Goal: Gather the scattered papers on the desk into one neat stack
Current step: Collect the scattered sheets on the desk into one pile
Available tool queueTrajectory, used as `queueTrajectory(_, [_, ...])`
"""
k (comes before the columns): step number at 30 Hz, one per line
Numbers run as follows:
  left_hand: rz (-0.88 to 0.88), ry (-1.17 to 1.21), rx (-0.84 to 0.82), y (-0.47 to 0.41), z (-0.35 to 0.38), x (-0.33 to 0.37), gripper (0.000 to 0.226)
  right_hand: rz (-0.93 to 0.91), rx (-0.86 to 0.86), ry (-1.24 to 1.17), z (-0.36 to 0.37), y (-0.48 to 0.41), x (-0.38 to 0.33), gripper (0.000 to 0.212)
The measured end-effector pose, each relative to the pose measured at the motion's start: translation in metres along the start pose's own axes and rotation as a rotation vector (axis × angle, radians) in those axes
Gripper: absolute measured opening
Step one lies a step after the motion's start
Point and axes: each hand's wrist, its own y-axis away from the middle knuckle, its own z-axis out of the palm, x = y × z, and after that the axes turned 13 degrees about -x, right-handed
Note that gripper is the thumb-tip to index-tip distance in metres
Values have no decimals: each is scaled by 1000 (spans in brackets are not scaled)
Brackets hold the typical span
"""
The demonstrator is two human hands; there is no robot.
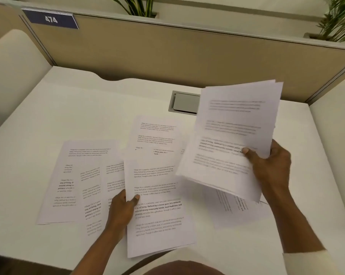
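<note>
Printed white sheets lie scattered over the white desk (48,120). My right hand (271,165) grips a bundle of several sheets (233,135), lifted and tilted above the desk's right side. My left hand (124,209) pinches the left edge of a front sheet (157,211) near the desk's front edge, thumb on top. Overlapping sheets (76,181) lie to the left of that hand. One more sheet (157,135) lies behind the front sheet, and another sheet (233,211) shows partly under the lifted bundle.
A grey cable hatch (184,103) is set into the desk behind the papers. A tan partition (167,50) with a blue "474" sign (51,18) closes the back. Plants (340,18) stand behind it. Cream side panels flank the desk.
</note>
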Motion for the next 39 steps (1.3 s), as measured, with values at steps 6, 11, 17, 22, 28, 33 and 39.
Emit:
queueTrajectory(6, [19,73,39,10,9,14,32,129,-472,-101,67,45,38,37])
queueTrajectory(11, [72,6,11,11,17,20,40,177,-672,22,126,84,62,49])
queueTrajectory(17, [150,-176,-41,8,24,16,54,168,-667,211,134,82,73,45])
queueTrajectory(22, [200,-156,-98,14,28,32,49,360,-246,76,74,44,94,33])
queueTrajectory(28, [250,-117,-194,8,47,62,52,453,43,110,6,5,114,48])
queueTrajectory(33, [257,-121,-256,-3,81,82,49,671,91,289,-21,-29,125,93])
queueTrajectory(39, [263,-155,-295,-12,106,83,46,778,-30,552,-4,-49,114,112])
